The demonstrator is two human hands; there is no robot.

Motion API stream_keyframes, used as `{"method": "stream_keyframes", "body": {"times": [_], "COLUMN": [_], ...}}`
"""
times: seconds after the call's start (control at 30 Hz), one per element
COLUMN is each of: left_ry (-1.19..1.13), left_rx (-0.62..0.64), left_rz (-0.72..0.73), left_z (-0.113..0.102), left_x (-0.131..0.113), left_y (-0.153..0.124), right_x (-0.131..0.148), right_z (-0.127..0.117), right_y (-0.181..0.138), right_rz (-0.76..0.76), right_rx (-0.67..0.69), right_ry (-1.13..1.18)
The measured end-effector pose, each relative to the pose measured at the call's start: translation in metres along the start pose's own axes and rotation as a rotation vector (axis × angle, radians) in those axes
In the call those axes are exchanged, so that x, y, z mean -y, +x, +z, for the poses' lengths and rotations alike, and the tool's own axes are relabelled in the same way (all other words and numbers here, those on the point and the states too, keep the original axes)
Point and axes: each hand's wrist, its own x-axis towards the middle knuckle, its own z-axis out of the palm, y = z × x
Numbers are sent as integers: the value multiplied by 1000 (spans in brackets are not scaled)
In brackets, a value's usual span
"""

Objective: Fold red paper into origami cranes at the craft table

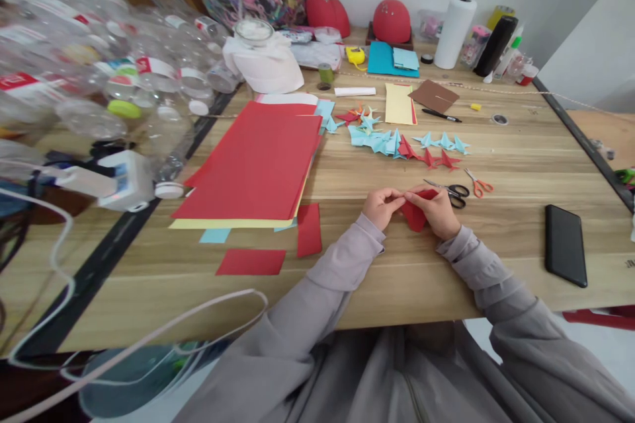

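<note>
My left hand (381, 206) and my right hand (439, 213) meet over the wooden table (421, 277), both pinched on a small folded piece of red paper (415, 217). The fingertips press along its upper edge, and part of the paper is hidden under my right fingers. Just beyond the hands lie black-handled scissors (452, 191) and smaller orange-handled scissors (478, 184). Further back sit several folded paper figures in light blue and red (403, 143).
A stack of red paper sheets (258, 165) lies at left, with red offcuts (251, 262) in front. A black phone (565, 244) lies at right. Empty plastic bottles (99, 73) crowd the far left. A paper towel roll (454, 32) and a black pen (440, 115) sit at the back.
</note>
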Motion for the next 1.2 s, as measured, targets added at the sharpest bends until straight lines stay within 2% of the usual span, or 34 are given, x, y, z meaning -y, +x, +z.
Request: {"method": "stream_keyframes", "body": {"times": [0.13, 0.33, 0.5, 0.73, 0.97, 1.2], "left_ry": [-3, -16, -42, -128, -163, -185], "left_rx": [-6, -77, -120, -248, -151, -40], "left_rz": [-18, 10, 18, 32, -55, -126], "left_z": [3, -1, 0, -3, -4, -4], "left_x": [-1, -3, 1, 3, 6, 5], "left_y": [-2, -3, -2, 3, 3, 4], "right_x": [-3, -2, -2, 0, -1, -4], "right_z": [2, -3, -7, -2, -4, -1], "right_y": [0, 1, 0, -5, -2, 1], "right_rz": [34, 50, 35, 31, -49, -72], "right_rx": [-64, 23, -20, 203, 88, 85], "right_ry": [67, 69, 83, 109, 49, 0]}}
